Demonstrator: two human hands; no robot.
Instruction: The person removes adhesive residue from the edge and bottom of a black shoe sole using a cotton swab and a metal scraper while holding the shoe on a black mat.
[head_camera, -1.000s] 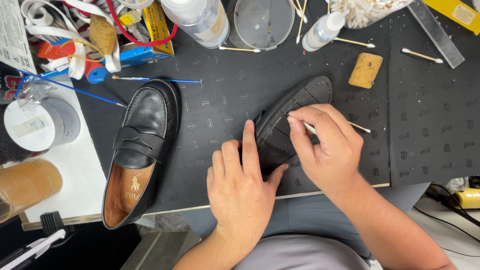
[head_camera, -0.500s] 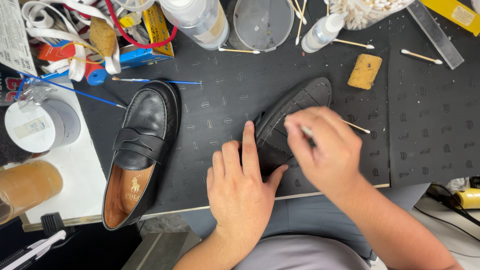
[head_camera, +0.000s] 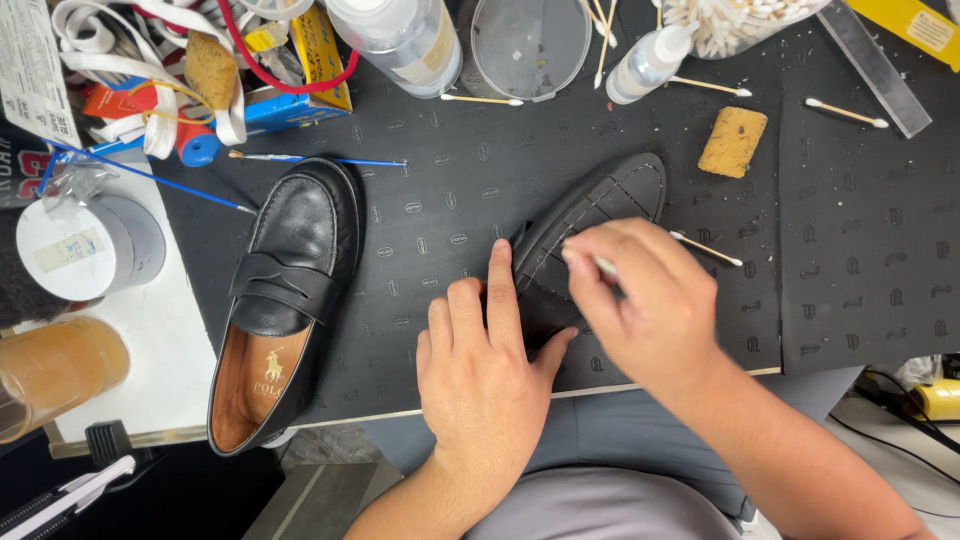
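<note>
Left hand (head_camera: 480, 365) flat, palm down, pinning the upturned shoe (head_camera: 590, 225) sole-up on the black mat (head_camera: 440, 200). Right hand (head_camera: 645, 305) pinching a cotton swab (head_camera: 705, 248) against the sole. Barely shifted since half a second ago, swab slightly lower.

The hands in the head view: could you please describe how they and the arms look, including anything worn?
Both hands, left and right, are bare: no gloves, rings or watch show. The forearms are bare too, with no sleeves reaching into view. Fingernails are short and plain. No markings or bandages are visible.
</note>
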